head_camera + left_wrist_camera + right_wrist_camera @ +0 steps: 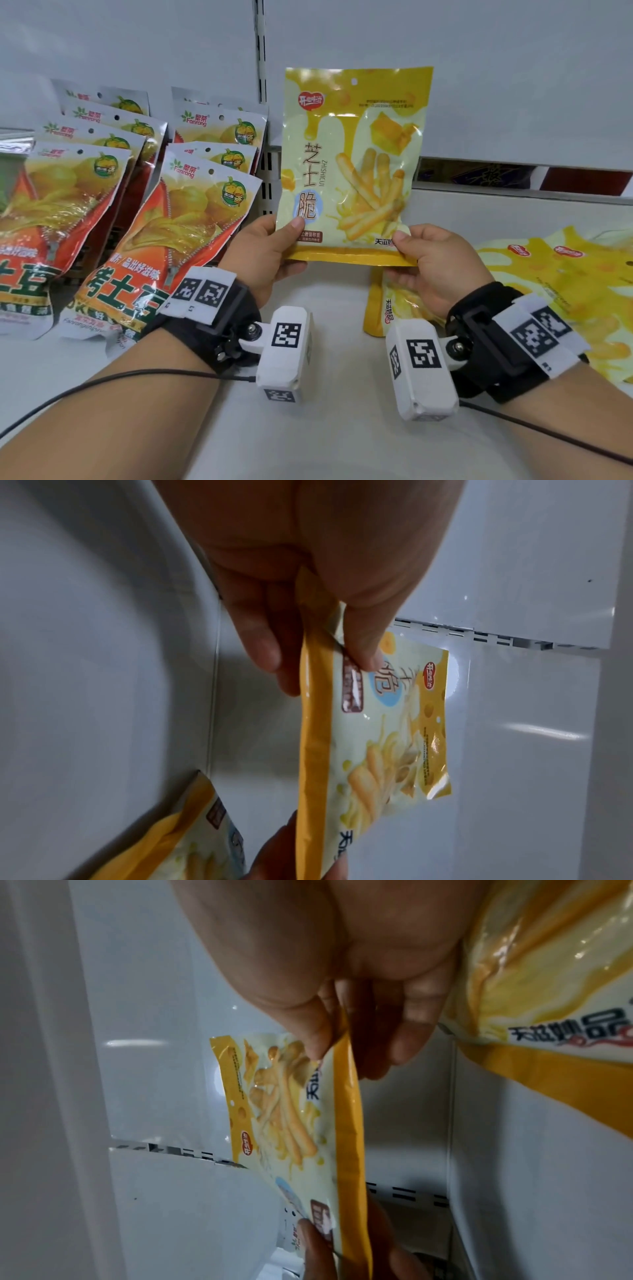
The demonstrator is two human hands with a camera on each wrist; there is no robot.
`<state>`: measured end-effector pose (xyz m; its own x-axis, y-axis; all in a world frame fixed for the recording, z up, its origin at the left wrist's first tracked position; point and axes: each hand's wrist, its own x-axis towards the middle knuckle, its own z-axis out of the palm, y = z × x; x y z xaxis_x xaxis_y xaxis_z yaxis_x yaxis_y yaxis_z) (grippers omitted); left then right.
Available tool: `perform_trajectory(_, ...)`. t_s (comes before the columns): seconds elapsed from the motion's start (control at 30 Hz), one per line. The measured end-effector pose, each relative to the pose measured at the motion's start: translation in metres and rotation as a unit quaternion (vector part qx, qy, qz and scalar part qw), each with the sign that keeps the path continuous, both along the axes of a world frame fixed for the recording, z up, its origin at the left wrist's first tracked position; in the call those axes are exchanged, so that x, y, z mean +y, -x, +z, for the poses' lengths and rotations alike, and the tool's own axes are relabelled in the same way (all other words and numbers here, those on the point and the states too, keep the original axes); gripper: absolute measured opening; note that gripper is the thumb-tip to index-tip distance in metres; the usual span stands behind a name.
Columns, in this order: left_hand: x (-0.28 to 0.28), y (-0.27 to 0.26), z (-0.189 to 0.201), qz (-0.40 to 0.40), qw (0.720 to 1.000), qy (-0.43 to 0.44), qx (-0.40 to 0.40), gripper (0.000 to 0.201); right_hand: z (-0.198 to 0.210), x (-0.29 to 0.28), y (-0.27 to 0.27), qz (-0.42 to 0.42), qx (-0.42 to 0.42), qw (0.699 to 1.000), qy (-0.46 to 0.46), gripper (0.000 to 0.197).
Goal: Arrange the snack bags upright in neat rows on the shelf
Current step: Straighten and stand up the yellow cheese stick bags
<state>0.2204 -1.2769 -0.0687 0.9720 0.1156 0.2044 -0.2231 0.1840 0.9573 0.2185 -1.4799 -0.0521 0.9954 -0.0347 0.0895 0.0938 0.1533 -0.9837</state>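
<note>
I hold a yellow cheese-stick snack bag (352, 161) upright above the white shelf (329, 428), its front facing me. My left hand (263, 253) pinches its lower left corner, thumb on the front. My right hand (435, 263) pinches the lower right corner the same way. In the left wrist view the bag (377, 737) runs away from my left hand (308, 615), thumb and fingers on either side of its orange bottom seam. The right wrist view shows the bag (301, 1112) pinched by my right hand (342, 1015).
Two rows of orange and yellow potato-chip bags (164, 233) lean upright at the left. Several more yellow cheese-stick bags (555, 287) lie flat at the right, one (383, 308) under my right hand. A slotted upright (261, 48) runs up the white back panel.
</note>
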Motion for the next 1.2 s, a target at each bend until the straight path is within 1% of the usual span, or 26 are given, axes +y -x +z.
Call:
perform_trajectory(0.1, -0.003, 0.002, 0.002, 0.002, 1.0, -0.005, -0.005, 0.01, 0.002, 0.0, 0.0, -0.029, -0.009, 0.999, 0.018, 0.017)
perform_trajectory(0.2, -0.008, 0.004, 0.005, 0.02, 1.0, 0.005, -0.008, 0.014, 0.005, 0.001, 0.002, -0.048, -0.024, 0.998, -0.017, 0.016)
perform_trajectory(0.23, -0.01, 0.005, 0.005, 0.024, 1.0, 0.009, -0.008, 0.014, 0.006, 0.002, 0.003, -0.043, -0.027, 0.998, -0.034, 0.013)
perform_trajectory(0.3, -0.012, 0.006, 0.005, 0.029, 0.999, 0.016, -0.007, 0.012, 0.006, 0.005, 0.006, -0.006, -0.024, 0.998, -0.061, 0.008)
perform_trajectory(0.37, -0.013, 0.007, 0.005, 0.028, 0.999, 0.015, -0.005, 0.011, 0.004, 0.007, 0.009, 0.027, -0.02, 0.998, -0.062, 0.019)
perform_trajectory(0.47, -0.012, 0.008, 0.007, 0.026, 1.0, 0.016, 0.0, 0.013, 0.002, 0.011, 0.011, 0.01, -0.039, 0.999, -0.011, 0.032)
perform_trajectory(0.53, -0.012, 0.008, 0.009, 0.029, 0.999, 0.017, 0.006, 0.017, 0.004, 0.011, 0.012, 0.002, -0.045, 0.999, -0.002, 0.034)
perform_trajectory(0.7, -0.011, 0.008, 0.009, 0.036, 0.999, 0.027, 0.005, 0.018, 0.005, 0.01, 0.011, 0.022, -0.03, 0.999, -0.037, 0.037)
perform_trajectory(0.77, -0.01, 0.008, 0.009, 0.047, 0.999, 0.024, 0.0, 0.019, 0.003, 0.01, 0.01, 0.0, -0.027, 0.999, -0.042, 0.041)
perform_trajectory(0.87, -0.007, 0.008, 0.01, 0.063, 0.997, 0.045, -0.008, 0.016, 0.002, 0.007, 0.008, -0.09, -0.068, 0.993, 0.033, 0.04)
perform_trajectory(0.9, -0.007, 0.009, 0.011, 0.063, 0.997, 0.051, -0.013, 0.015, 0.002, 0.007, 0.009, -0.101, -0.087, 0.99, 0.052, 0.039)
perform_trajectory(0.93, -0.007, 0.009, 0.011, 0.059, 0.997, 0.055, -0.02, 0.014, 0.003, 0.008, 0.011, -0.095, -0.098, 0.988, 0.071, 0.039)
perform_trajectory(0.97, -0.008, 0.01, 0.012, 0.051, 0.997, 0.061, -0.024, 0.014, 0.004, 0.01, 0.013, -0.074, -0.098, 0.988, 0.094, 0.045)
perform_trajectory(1.03, -0.012, 0.011, 0.013, 0.037, 0.997, 0.069, -0.027, 0.022, 0.004, 0.014, 0.019, -0.034, -0.08, 0.983, 0.16, 0.073)
perform_trajectory(1.07, -0.014, 0.012, 0.014, 0.037, 0.996, 0.071, -0.03, 0.026, 0.004, 0.015, 0.021, -0.032, -0.075, 0.977, 0.196, 0.084)
perform_trajectory(1.1, -0.015, 0.014, 0.014, 0.043, 0.996, 0.071, -0.035, 0.028, 0.004, 0.014, 0.022, -0.047, -0.08, 0.968, 0.235, 0.088)
perform_trajectory(1.17, -0.015, 0.014, 0.016, 0.077, 0.994, 0.055, -0.051, 0.03, 0.007, 0.013, 0.024, -0.1, -0.11, 0.942, 0.299, 0.081)
perform_trajectory(1.2, -0.015, 0.014, 0.016, 0.099, 0.993, 0.035, -0.061, 0.031, 0.008, 0.012, 0.024, -0.108, -0.125, 0.939, 0.303, 0.077)
